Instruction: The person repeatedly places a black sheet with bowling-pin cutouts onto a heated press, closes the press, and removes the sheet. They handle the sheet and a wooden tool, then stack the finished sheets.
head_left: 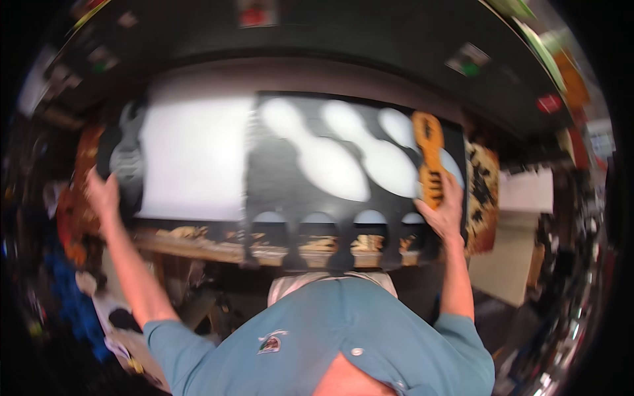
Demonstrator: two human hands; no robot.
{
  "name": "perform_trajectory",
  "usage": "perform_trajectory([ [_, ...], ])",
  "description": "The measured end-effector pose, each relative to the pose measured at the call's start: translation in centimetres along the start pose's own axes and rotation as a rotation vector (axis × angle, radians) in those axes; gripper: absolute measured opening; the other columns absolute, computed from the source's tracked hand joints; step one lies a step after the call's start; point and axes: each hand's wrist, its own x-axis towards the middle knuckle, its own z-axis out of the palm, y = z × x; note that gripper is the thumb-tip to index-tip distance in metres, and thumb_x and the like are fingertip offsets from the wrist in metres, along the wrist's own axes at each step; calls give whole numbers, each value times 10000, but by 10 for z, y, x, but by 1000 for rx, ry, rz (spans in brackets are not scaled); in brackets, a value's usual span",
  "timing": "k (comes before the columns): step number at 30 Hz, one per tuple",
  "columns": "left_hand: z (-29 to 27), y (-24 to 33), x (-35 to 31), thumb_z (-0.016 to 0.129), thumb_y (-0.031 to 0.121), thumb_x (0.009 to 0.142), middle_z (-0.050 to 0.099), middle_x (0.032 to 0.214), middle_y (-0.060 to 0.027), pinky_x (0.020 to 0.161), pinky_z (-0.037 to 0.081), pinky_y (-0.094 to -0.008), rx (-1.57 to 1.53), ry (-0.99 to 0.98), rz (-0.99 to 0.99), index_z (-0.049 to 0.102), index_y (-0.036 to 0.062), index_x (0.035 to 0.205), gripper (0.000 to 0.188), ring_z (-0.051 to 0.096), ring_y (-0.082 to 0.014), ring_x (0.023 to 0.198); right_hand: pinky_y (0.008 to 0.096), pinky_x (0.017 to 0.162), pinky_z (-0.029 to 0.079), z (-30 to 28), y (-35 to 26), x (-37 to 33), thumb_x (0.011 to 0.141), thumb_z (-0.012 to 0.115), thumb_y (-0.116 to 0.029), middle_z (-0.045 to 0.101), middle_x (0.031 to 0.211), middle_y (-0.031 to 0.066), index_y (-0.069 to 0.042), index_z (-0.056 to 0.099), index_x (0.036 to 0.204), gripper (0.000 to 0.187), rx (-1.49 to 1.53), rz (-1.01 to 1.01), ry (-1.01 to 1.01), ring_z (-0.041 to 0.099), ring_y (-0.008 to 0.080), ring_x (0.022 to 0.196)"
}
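A black sheet [275, 173] with several long, two-lobed cutouts lies across the bench, white showing through its holes. Along its near edge are cut-away arches. My right hand [446, 210] is closed around the lower end of an orange slotted template [431, 142], thumb on one side and fingers on the other. The template lies over the sheet's right part. At the far left, my left hand [104, 197] has thumb and finger apart, beside the edge of a dark strip [134, 191]. A grey slotted template [127, 155] rests on that strip. Motion blurs the left side.
A white sheet [195, 155] spans the bench between the strip and the black sheet. Offcuts [366, 244] lie along the wooden bench edge [198, 249]. A dark raised panel [370, 39] runs along the back. Pale boards [505, 254] stand at the right.
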Motion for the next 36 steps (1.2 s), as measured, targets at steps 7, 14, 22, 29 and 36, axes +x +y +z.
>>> perform_trajectory([
  [7, 52, 188, -115, 687, 223, 1068, 705, 1436, -133, 1090, 533, -402, -720, -354, 442, 688, 62, 1445, 411, 687, -258, 1253, 549, 1117, 477, -15, -12, 10, 706, 869, -349, 480, 1490, 301, 34, 557, 1494, 930, 82, 8, 2, 512, 493, 1299],
  [14, 52, 453, -357, 826, 173, 888, 678, 1128, -151, 952, 517, -481, -870, -561, 1256, 722, 47, 1061, 238, 636, -377, 1066, 399, 1113, 521, -55, 7, 14, 736, 899, -234, 600, 1453, 241, 98, 565, 1497, 894, 841, 190, -99, 634, 310, 1291],
  [22, 29, 414, -392, 861, 230, 850, 600, 911, -87, 832, 444, -456, -573, -548, 1233, 658, 89, 915, 256, 573, -324, 901, 435, 1128, 540, -157, 26, -24, 726, 860, -391, 639, 1421, 225, 51, 458, 1594, 1054, 1574, 218, 140, 681, 316, 1276],
  [29, 21, 384, -409, 900, 172, 792, 596, 874, -55, 777, 412, -446, -647, -443, 1107, 621, 119, 878, 297, 562, -305, 839, 621, 1131, 531, -106, 41, 17, 907, 794, -571, 396, 1558, 400, -66, 387, 1646, 983, 2642, -55, -35, 480, 518, 1427],
  [36, 32, 382, -408, 900, 142, 787, 599, 844, -33, 751, 389, -427, -707, -460, 1074, 631, 127, 845, 276, 554, -283, 807, 539, 1002, 561, -55, 59, 11, 988, 631, -712, 482, 1532, 333, -68, 513, 1558, 869, 2613, 513, -40, 549, 458, 1331],
])
